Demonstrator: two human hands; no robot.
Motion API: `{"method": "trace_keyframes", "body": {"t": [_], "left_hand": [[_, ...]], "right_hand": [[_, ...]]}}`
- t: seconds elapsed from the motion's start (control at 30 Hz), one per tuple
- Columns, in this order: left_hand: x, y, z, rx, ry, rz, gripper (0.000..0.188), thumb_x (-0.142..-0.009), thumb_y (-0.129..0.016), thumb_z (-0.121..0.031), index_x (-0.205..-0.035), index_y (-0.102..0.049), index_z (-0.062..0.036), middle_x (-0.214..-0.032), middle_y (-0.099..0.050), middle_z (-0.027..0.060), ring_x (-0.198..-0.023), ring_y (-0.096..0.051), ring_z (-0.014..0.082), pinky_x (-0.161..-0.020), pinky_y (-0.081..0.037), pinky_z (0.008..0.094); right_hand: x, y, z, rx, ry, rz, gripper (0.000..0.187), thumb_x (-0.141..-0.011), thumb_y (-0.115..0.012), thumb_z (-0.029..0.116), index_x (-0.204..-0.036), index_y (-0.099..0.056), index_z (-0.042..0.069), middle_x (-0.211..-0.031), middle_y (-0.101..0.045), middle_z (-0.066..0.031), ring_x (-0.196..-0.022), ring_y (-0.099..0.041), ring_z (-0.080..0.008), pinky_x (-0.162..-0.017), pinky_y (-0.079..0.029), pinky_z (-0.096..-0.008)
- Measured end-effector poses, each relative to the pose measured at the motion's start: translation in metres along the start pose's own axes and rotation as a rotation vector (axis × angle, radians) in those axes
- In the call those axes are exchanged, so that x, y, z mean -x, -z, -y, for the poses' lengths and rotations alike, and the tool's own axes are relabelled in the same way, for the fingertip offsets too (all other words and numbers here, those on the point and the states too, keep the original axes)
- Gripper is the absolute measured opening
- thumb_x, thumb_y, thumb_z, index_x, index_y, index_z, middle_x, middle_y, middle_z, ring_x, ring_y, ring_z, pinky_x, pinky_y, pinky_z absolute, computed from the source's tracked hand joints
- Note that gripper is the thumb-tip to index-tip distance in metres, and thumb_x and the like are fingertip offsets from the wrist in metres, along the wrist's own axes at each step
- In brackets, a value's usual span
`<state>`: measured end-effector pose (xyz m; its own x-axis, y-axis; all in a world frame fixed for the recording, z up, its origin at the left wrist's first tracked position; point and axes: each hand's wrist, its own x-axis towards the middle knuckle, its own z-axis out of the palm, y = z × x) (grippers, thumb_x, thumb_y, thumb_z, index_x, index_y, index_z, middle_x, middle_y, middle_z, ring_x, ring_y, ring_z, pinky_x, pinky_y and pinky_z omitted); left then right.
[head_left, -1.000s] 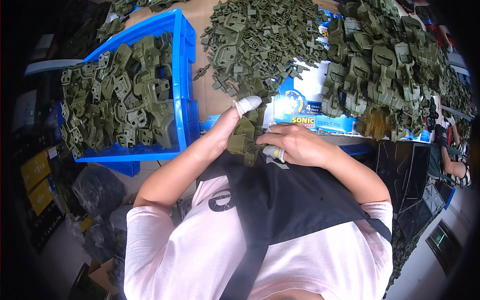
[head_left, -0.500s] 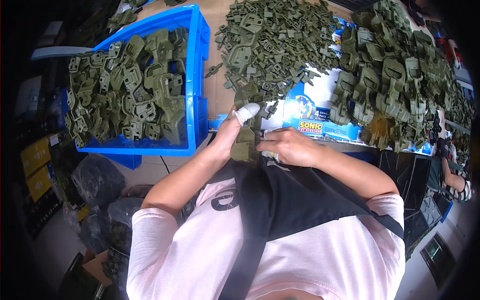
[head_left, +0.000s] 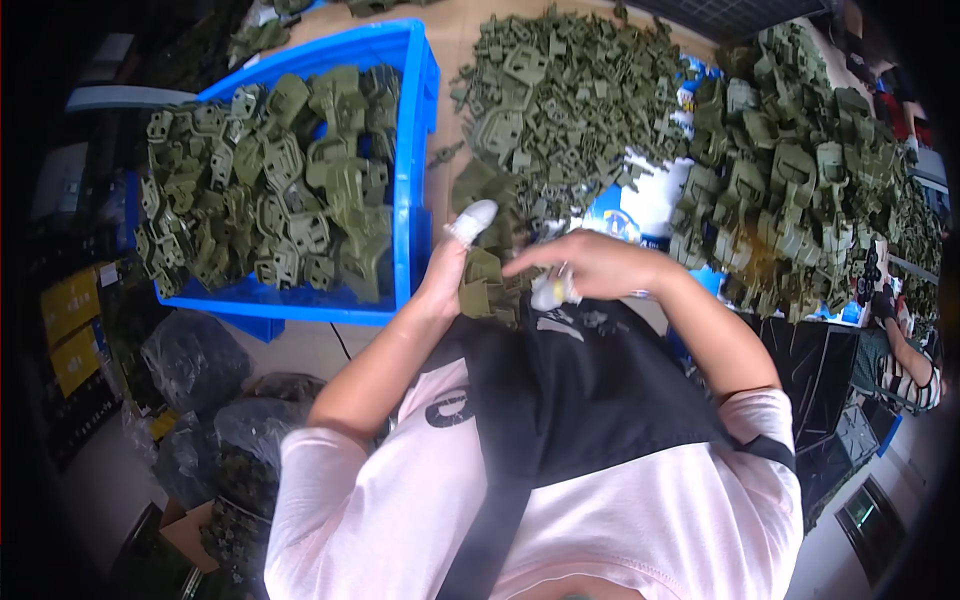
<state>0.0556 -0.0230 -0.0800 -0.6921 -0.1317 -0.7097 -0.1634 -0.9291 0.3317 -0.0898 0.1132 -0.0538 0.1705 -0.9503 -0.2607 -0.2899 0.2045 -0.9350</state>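
Observation:
My left hand (head_left: 446, 272) is closed around an olive-green molded plastic part (head_left: 484, 290), held upright in front of my apron. A white covering wraps its thumb, which lies along the part's upper left side. My right hand (head_left: 605, 265) is just to the right of the part, with its index finger stretched out to the part's edge. White wrapping also shows on a lower digit of that hand, apart from the index finger. I see nothing held between those fingers, though they are slightly blurred.
A blue bin (head_left: 412, 180) full of larger green parts stands at left. Small green pieces (head_left: 580, 100) are heaped on the cardboard-covered table ahead. More large green parts (head_left: 795, 170) are piled at right. Dark plastic bags (head_left: 195, 360) lie low at left; another person's arm (head_left: 905, 355) shows far right.
My right hand has drawn up and away from the green part, its fingers spreading. The left hand still grips the part and has shifted slightly left. The whole view has tilted a little.

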Motion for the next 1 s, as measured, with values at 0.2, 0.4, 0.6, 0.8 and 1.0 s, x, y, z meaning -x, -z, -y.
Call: {"method": "trace_keyframes", "body": {"t": [0.2, 0.4, 0.6, 0.8, 1.0], "left_hand": [[0.012, 0.013, -0.042, 0.03, -0.432, -0.039, 0.039, -0.094, -0.04, -0.041, -0.11, -0.05, -0.007, -0.089, -0.061, 0.0118, -0.076, -0.063, 0.0263, -0.069, -0.054, 0.0395], [0.014, 0.017, -0.05, 0.005, -0.462, 0.028, 0.041, -0.092, -0.045, -0.04, -0.118, -0.049, -0.0079, -0.106, -0.058, 0.0087, -0.083, -0.062, 0.025, -0.073, -0.053, 0.0396], [-0.019, 0.01, -0.03, -0.136, -0.438, 0.146, 0.048, -0.087, -0.057, -0.026, -0.13, -0.036, -0.0157, -0.114, -0.054, 0.0096, -0.096, -0.059, 0.0274, -0.082, -0.051, 0.0431], [-0.049, -0.035, -0.004, -0.311, -0.525, 0.262, 0.077, -0.077, -0.068, -0.011, -0.136, -0.02, -0.0207, -0.125, -0.046, 0.0084, -0.109, -0.052, 0.0214, -0.087, -0.048, 0.0336], [-0.055, -0.041, 0.009, -0.44, -0.581, 0.243, 0.053, -0.082, -0.062, -0.013, -0.127, -0.036, -0.0076, -0.118, -0.053, 0.0117, -0.103, -0.057, 0.0212, -0.084, -0.051, 0.0347]], "right_hand": [[-0.102, 0.006, -0.044, 0.744, -0.519, -0.665, 0.065, -0.075, -0.063, 0.041, -0.134, -0.038, 0.032, -0.127, -0.035, -0.0193, -0.103, -0.044, -0.0368, -0.081, -0.047, -0.0413], [-0.118, 0.021, -0.069, 0.611, -0.563, -0.823, 0.057, -0.068, -0.069, 0.023, -0.12, -0.047, 0.021, -0.12, -0.039, -0.0192, -0.1, -0.047, -0.041, -0.086, -0.046, -0.0453], [-0.016, 0.027, -0.053, -0.143, 0.019, -1.122, 0.047, -0.073, -0.063, 0.006, -0.116, -0.047, 0.011, -0.125, -0.045, -0.0157, -0.116, -0.046, -0.0274, -0.093, -0.039, -0.0364], [0.015, -0.027, -0.005, -0.383, 0.034, -0.846, 0.049, -0.075, -0.061, 0.004, -0.122, -0.044, 0.008, -0.125, -0.045, -0.0122, -0.121, -0.042, -0.0244, -0.098, -0.035, -0.0343], [0.032, -0.032, 0.031, 0.034, -0.166, -0.828, 0.048, -0.076, -0.06, 0.005, -0.122, -0.045, 0.008, -0.121, -0.049, -0.0151, -0.119, -0.045, -0.0263, -0.097, -0.036, -0.0344]]}}
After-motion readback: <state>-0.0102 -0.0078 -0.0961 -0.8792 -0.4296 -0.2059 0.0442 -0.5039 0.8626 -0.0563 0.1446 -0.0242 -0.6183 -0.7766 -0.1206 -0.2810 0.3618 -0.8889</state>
